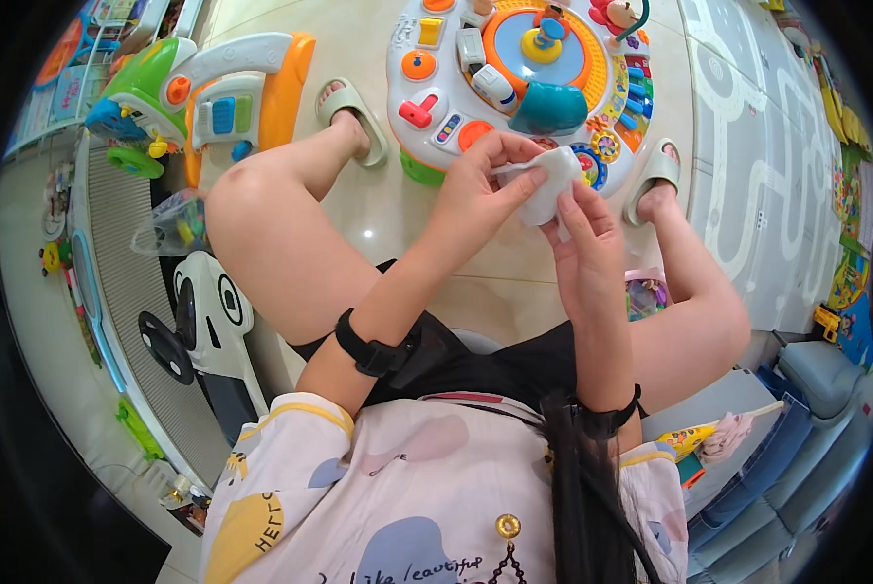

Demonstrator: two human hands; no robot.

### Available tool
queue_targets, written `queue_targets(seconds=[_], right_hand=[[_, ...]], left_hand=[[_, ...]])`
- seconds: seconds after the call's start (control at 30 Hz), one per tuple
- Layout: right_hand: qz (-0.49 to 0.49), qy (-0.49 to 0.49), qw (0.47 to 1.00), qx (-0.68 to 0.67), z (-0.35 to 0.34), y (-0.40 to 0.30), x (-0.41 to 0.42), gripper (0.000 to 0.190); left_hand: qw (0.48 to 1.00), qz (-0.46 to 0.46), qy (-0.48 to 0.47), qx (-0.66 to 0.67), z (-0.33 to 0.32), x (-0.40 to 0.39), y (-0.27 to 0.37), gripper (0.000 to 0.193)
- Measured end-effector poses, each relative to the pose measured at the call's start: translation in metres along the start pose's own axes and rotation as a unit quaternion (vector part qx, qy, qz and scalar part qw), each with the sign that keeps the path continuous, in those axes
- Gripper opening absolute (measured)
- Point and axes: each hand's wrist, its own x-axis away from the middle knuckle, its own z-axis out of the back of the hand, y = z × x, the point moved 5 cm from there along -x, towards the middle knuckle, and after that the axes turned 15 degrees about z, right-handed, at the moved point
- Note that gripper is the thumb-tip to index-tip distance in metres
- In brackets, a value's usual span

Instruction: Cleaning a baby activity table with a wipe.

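Note:
My left hand [498, 171] pinches a white sheet [550, 182], perhaps a wipe or tissue, between thumb and fingers at its upper left. From the lower right, my right hand [586, 223] grips the same sheet with the thumb on top. The sheet looks folded and soft, and its underside is hidden. Both hands are raised above the near edge of a round toy activity table [436, 139]. On that table are an orange ring track [495, 36], a white toy train car [493, 87], a teal tunnel piece [550, 108] and coloured gears [606, 146].
A green, white and orange toy walker [247, 66] stands to the left. Below it are a clear bag of toys [174, 223] and a white ride-on toy with a black steering wheel [166, 347]. A grey road-print mat [736, 168] and a grey sofa [758, 540] lie to the right.

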Motion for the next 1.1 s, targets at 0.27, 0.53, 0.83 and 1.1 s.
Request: queue_targets(seconds=[0.27,0.53,0.83,1.1], right_hand=[[0.054,-0.005,0.995,0.086,-0.008,-0.019,-0.039,0.023],[0.505,-0.148,0.620,0.582,-0.036,-0.024,-0.085,0.021],[0.534,-0.179,0.495,0.661,-0.040,0.003,-0.084,0.024],[0.479,-0.095,0.652,0.580,-0.020,-0.002,-0.087,0.026]], left_hand=[[0.978,-0.040,0.071,-0.190,0.032,-0.007,0.030,0.034],[0.959,-0.178,0.143,-0.169,0.089,0.000,0.085,0.031],[0.961,-0.188,0.126,-0.156,0.082,-0.003,0.075,0.030],[0.971,-0.163,0.125,-0.119,0.087,-0.004,0.073,0.029]])
